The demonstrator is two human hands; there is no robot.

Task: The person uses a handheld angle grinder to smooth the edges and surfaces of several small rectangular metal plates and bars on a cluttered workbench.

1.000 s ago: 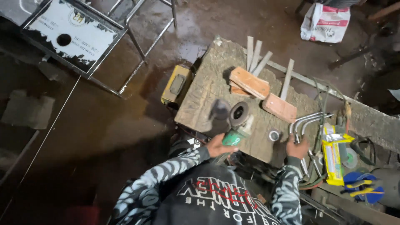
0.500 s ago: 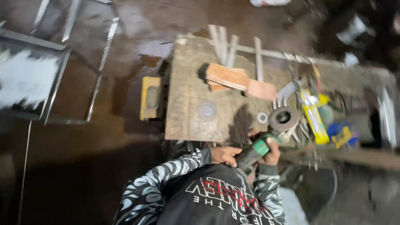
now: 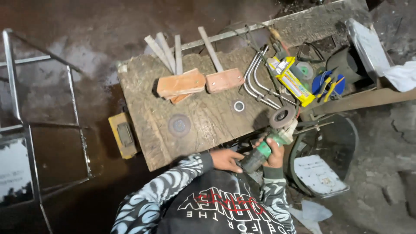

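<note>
The person holds a green angle grinder [image 3: 266, 147] with both hands at the near edge of a worn wooden board [image 3: 203, 119] that serves as a work surface. The right hand [image 3: 274, 154] is wrapped tightly round the green body of the tool, fingers [image 3: 277, 145] curled closed over it with no gap showing. The left hand [image 3: 225, 159] grips the dark rear end of the grinder, its fingers folded round the tail. The tool's grey disc [image 3: 282, 117] sits just beyond the right fingertips, tilted up and facing the camera, over the board's right corner. Just past the disc, further from the fingers, lie bent metal tubes [image 3: 258, 84], and beside them to the right a yellow packet [image 3: 291, 80]. Well beyond the left fingers, two reddish bricks [image 3: 197, 82] rest on flat metal strips [image 3: 169, 52] near the far edge of the board. Between the bricks and the hands lie a flat round disc [image 3: 179, 125] and a small ring [image 3: 238, 105]. A yellow box-like object [image 3: 122, 135] sits off the board's left side, away from the left hand. A dark round tub [image 3: 346, 130] stands to the right of the right fingers.
</note>
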